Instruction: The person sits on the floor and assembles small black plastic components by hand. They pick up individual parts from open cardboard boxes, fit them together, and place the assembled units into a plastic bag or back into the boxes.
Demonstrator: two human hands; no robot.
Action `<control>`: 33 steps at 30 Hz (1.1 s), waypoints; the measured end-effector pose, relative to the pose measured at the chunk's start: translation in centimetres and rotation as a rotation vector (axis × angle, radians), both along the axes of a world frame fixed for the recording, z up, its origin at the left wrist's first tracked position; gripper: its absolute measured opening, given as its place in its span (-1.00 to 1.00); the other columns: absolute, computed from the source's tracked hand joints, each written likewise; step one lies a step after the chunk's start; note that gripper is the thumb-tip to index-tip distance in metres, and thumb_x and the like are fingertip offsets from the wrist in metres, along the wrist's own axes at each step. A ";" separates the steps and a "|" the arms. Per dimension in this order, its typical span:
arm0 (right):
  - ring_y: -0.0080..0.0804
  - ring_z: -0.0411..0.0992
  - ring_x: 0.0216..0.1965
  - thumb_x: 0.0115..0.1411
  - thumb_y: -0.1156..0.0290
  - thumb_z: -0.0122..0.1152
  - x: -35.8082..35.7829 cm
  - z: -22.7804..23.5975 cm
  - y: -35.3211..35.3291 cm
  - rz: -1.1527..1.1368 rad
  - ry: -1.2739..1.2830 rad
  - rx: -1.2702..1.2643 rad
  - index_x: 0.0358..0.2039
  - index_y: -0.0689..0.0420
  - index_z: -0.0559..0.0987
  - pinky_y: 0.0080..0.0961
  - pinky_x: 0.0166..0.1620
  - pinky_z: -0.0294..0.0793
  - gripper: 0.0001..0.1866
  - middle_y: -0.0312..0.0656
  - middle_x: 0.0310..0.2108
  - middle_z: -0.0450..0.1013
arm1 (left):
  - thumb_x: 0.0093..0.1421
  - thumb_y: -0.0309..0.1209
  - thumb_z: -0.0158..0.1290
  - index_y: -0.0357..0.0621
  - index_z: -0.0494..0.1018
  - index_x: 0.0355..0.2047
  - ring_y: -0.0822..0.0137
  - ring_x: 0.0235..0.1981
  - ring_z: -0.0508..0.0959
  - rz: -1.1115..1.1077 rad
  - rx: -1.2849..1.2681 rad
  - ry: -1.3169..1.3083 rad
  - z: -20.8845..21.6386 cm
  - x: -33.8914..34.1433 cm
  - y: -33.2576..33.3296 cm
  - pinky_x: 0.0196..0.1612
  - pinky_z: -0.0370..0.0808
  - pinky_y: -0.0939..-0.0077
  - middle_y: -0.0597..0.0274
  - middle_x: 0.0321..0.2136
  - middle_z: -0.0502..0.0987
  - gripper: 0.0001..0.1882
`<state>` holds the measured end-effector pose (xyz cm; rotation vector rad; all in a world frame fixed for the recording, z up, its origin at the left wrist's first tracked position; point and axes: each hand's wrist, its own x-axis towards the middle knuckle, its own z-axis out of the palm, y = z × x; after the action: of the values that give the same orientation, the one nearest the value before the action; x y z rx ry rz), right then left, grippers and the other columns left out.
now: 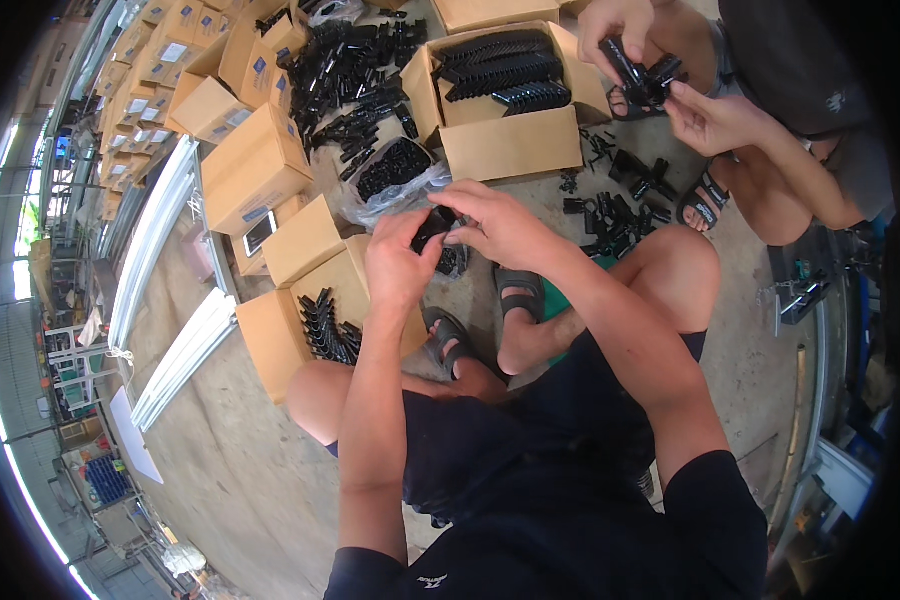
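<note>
- The black part (pixel 432 228) sits between the left hand (pixel 400 262) and right hand (pixel 498 226); fingers cover most of it, so its shape cannot be told.
- The open box (pixel 280 335) by the left knee holds black pieces, partly hidden behind the left forearm.
- Contents of the clear bag (pixel 395 170) are too small to tell apart.
- The co-worker's hands (pixel 660 80) cover part of a black piece; that person's upper body is cut off by the top edge.
- Labels on the stacked cartons (pixel 160 70) are blurred.

One head-worn fisheye view, looking steeply down, close over lap and floor, edges bending outward
</note>
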<state>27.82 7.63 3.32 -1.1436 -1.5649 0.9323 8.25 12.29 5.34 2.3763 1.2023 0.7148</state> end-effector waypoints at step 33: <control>-0.13 0.59 -0.08 0.24 0.40 0.08 -11.4 -22.8 28.7 0.080 -1.133 -0.048 -0.21 0.13 0.71 -0.21 -0.05 0.63 -0.75 -0.09 -0.16 0.60 | 0.02 -0.54 0.38 -0.27 0.61 -0.13 0.18 -0.25 0.60 0.329 -0.004 0.042 5.8 -9.5 8.6 -0.19 0.55 0.39 0.08 -0.29 0.63 -0.64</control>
<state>16.44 36.36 -19.52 -1.8022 -2.4746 0.3172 -1.23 20.88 11.16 2.2229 1.6337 0.7628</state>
